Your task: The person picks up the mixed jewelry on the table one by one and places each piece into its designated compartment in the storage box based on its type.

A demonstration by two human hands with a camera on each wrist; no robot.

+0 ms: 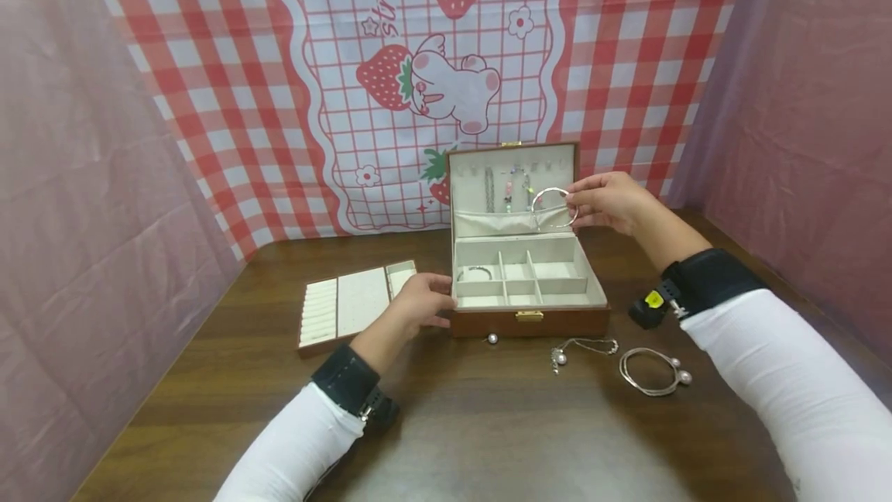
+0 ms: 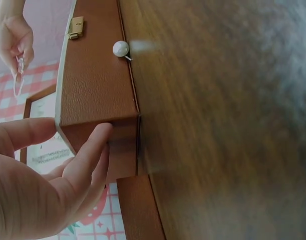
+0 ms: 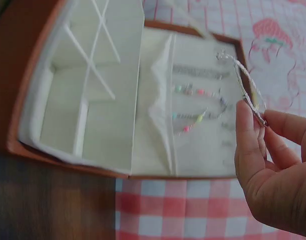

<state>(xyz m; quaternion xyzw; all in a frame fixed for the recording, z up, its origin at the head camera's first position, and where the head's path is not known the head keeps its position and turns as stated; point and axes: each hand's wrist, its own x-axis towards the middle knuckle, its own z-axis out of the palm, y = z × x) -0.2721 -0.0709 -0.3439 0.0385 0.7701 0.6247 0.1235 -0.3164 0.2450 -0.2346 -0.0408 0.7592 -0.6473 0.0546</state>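
My right hand [image 1: 613,202] pinches a thin silver bangle [image 1: 535,211] between thumb and fingers, in front of the raised lid of a brown jewelry box [image 1: 481,324]. In the right wrist view the bangle [image 3: 247,87] is seen edge-on before the lid lining. My left hand [image 1: 421,300] touches the box's left side. In the left wrist view its nearly straight fingers [image 2: 87,157] rest on the side face and its thumb lies at the upper rim. Another bracelet [image 1: 475,269] lies in the box's rear left compartment. Chains and a colorful beaded bracelet [image 1: 509,196] hang inside the lid.
Left of the box lies a lift-out tray [image 1: 362,300] with ring rolls. Before the box are a pearl piece [image 1: 492,338], a pearl chain bracelet [image 1: 588,345] and pearl-tipped bangles [image 1: 651,372]. A checked strawberry cloth [image 1: 334,99] hangs behind the wooden table [image 1: 488,440].
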